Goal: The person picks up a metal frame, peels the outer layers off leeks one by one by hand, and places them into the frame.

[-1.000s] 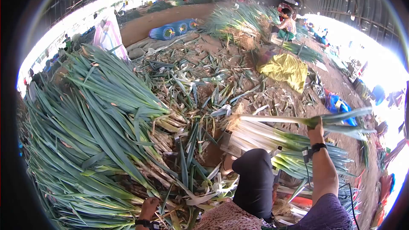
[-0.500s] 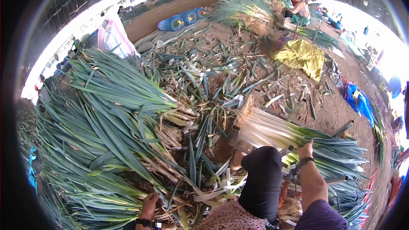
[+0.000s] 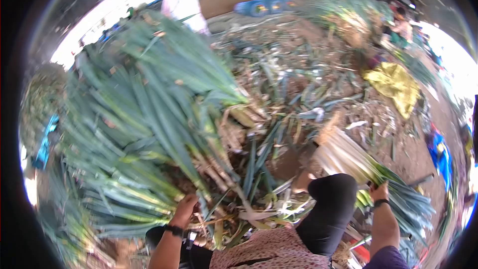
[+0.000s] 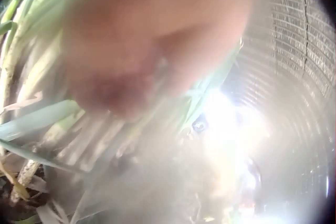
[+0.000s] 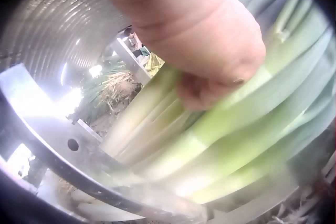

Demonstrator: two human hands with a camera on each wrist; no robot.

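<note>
A layered bundle of trimmed leeks (image 3: 348, 157), white shanks toward the roots and green leaves to the right, lies in a metal rack (image 5: 79, 145) beside the raised knee. My right hand (image 3: 379, 192) is on this bundle where white turns to green; in the right wrist view its thumb (image 5: 210, 40) and fingers curl over the leeks. To the left, my left hand (image 3: 185, 206) hovers at the root ends of a large heap of untrimmed leeks (image 3: 134, 104). Its fingers hang loosely curled, blurred in the left wrist view, with nothing visible in them.
Leaf trimmings (image 3: 294, 74) litter the ground ahead. A yellow sack (image 3: 396, 84) lies at the right, with a blue bag (image 3: 439, 154) nearer. Farther back are another leek heap (image 3: 348, 15), a seated person (image 3: 400, 30) and a blue patterned roll (image 3: 264, 6).
My right hand has laid a single leek onto the bundle in the rack and stays on it. The head view has swung left and down. My left hand remains by the heap, slightly higher.
</note>
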